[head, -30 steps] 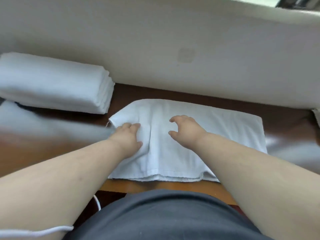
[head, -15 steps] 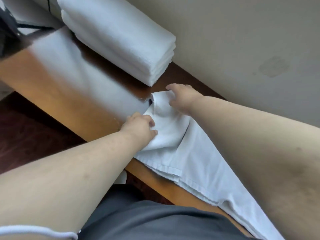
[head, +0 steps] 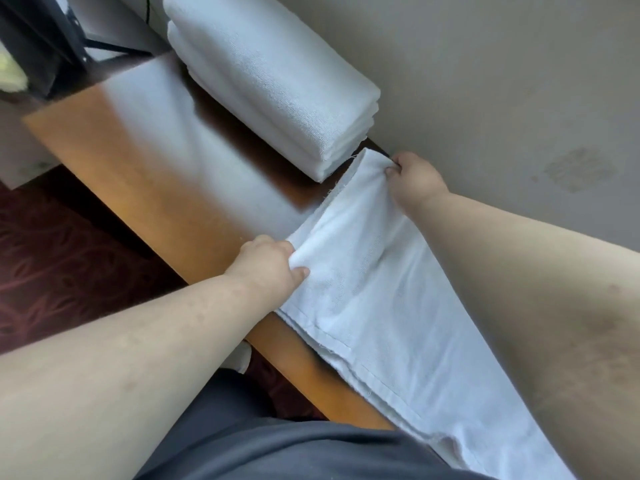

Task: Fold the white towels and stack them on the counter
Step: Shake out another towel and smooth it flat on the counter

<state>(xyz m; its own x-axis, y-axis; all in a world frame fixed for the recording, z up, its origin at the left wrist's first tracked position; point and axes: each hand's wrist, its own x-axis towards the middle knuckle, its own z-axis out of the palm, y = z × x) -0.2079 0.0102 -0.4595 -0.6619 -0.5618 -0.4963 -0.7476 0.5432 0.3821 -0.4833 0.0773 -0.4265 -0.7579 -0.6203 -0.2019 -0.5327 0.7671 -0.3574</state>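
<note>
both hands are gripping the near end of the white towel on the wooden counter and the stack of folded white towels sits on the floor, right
Not quite. The stack of folded white towels sits on the glossy wooden counter, against the beige wall, not on the floor. The head view shows it. The rest holds: the left hand and the right hand both grip the end of the white towel lying on the counter.

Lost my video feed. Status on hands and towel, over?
Left hand grips the towel at its near corner, right hand pinches the far corner. Towel part-folded on the counter. Folded stack just beyond, apart; nothing blocking.
</note>
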